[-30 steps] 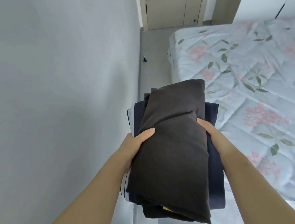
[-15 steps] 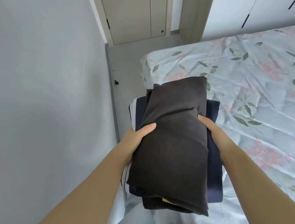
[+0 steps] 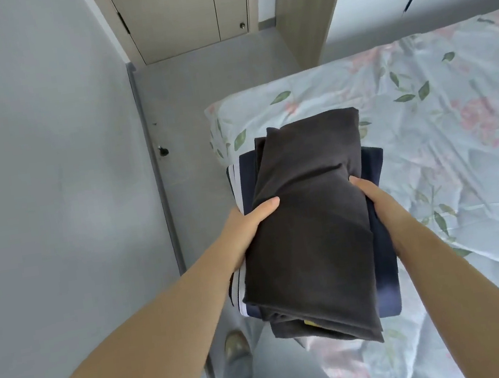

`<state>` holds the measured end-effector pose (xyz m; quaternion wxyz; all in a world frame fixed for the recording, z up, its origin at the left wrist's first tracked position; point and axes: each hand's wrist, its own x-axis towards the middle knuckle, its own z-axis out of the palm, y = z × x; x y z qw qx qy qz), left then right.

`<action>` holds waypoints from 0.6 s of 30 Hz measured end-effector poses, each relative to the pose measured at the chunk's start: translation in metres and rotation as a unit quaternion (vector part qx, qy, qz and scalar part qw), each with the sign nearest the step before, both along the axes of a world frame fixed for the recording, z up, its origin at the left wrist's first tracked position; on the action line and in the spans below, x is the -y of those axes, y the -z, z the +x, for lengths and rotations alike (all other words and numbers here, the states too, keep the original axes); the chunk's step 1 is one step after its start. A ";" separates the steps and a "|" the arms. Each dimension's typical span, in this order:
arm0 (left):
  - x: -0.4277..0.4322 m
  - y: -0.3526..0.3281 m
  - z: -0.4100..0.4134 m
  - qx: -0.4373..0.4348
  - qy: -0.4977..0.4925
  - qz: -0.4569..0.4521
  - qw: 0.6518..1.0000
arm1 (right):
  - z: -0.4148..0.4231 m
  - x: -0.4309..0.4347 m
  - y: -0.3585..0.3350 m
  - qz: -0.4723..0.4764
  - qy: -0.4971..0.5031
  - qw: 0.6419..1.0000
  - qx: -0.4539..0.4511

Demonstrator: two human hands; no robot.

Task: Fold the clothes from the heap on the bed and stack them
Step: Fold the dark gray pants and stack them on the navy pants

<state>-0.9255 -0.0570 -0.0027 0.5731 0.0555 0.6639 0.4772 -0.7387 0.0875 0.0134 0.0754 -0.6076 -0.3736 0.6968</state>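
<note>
Now | stack of folded clothes [image 3: 311,225] betw. hands | left hand [image 3: 247,227] + right hand [image 3: 379,206] clamped on sides

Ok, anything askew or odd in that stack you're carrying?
Slightly: the dark top garment sits skewed across the navy pieces beneath, whose edges stick out both sides. Left hand and right hand clamp the stack.

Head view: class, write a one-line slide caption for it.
Left hand and right hand carry a stack of folded dark clothes beside the floral bed.
</note>
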 end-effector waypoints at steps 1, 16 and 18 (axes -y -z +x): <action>-0.017 0.010 -0.002 0.009 -0.007 -0.007 1.000 | -0.004 -0.021 0.010 0.006 -0.003 1.000 0.012; -0.167 0.146 0.010 -0.133 0.062 -0.135 0.980 | -0.031 -0.190 0.127 0.200 -0.155 0.945 0.206; -0.170 0.136 0.010 -0.371 0.153 -0.122 0.908 | -0.032 -0.171 0.124 0.321 -0.184 0.883 0.290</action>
